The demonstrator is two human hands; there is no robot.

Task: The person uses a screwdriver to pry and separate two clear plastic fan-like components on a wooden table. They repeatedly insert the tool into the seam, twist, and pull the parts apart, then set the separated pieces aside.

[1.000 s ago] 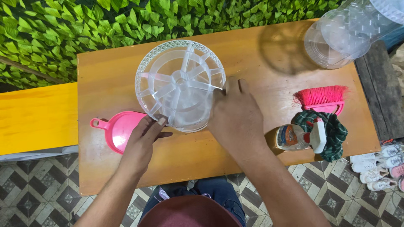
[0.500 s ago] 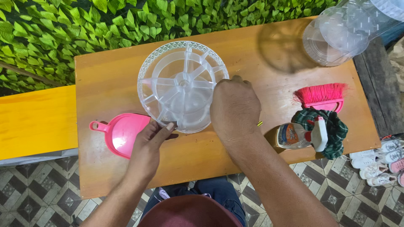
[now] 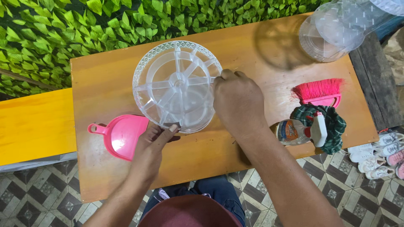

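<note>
While on counter (image 3: 105,75): clear divided tray (image 3: 176,86)
Left hand (image 3: 153,147): pinches tray's near rim
Right hand (image 3: 237,103): curled, grips tray's right rim

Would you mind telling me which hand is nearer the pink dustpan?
Left. The left hand sits right beside the pink dustpan; the right hand is across the clear tray.

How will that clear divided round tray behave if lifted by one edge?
The clear tray looks like thin moulded plastic, so probably light and fairly stiff thanks to its spoke dividers. Its smooth rim may be slippery. The left hand and right hand grip opposite edges, hinting it could tilt from one side.
</note>
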